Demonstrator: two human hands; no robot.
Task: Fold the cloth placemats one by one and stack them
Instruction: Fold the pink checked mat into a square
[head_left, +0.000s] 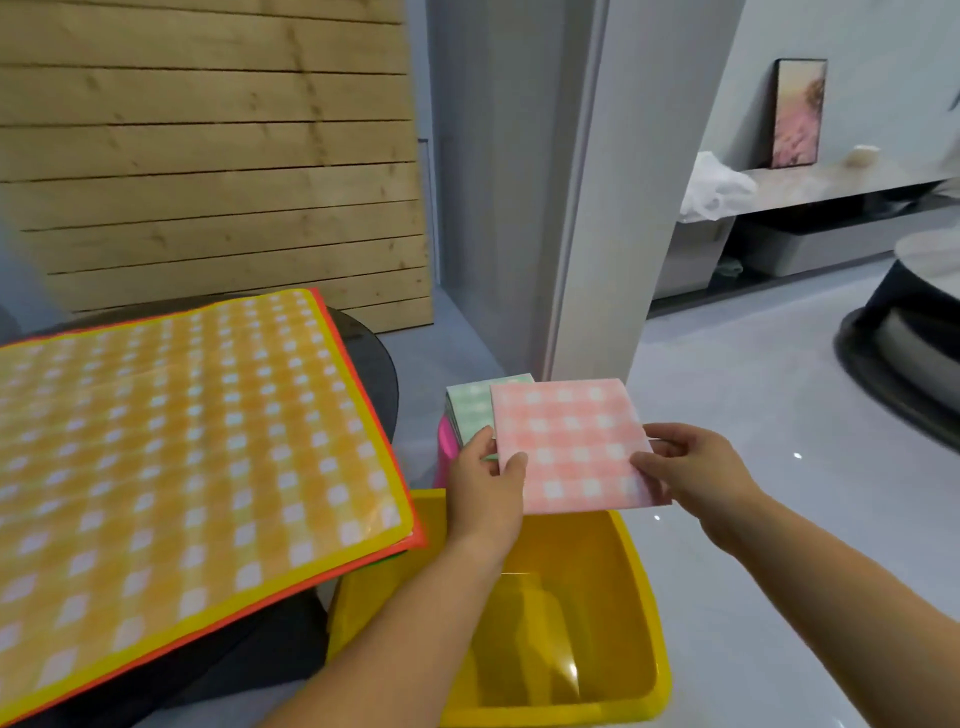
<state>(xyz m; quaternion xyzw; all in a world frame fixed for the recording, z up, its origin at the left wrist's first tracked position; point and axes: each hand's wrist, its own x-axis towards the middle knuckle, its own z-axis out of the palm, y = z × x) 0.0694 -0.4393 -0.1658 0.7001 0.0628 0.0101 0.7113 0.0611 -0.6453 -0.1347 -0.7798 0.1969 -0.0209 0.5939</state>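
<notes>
Yellow bin (587, 561), nearest the viewer, stands on the floor below both forearms; nothing can be made out inside it. Above its far rim, the left hand (483, 488) and right hand (691, 478) each pinch an opposite edge of the pink folded placemat (571, 447), thumbs on top and fingers underneath. This two-sided grip holds the square flat and level, probably so the folds do not spring open in the air. The placemat hangs over, and partly hides, a green folded placemat (470, 410) lying on a pink stool (444, 457) just beyond the bin. This suggests that the stool serves as the stacking place and that the pink piece is being lined up to go on the green one. To the left, the unfolded yellow checked placemats (171, 441) lie spread in a pile on the dark round surface (374, 364), with an orange edge showing beneath the top one, likely kept flat so each can be lifted off in turn.
</notes>
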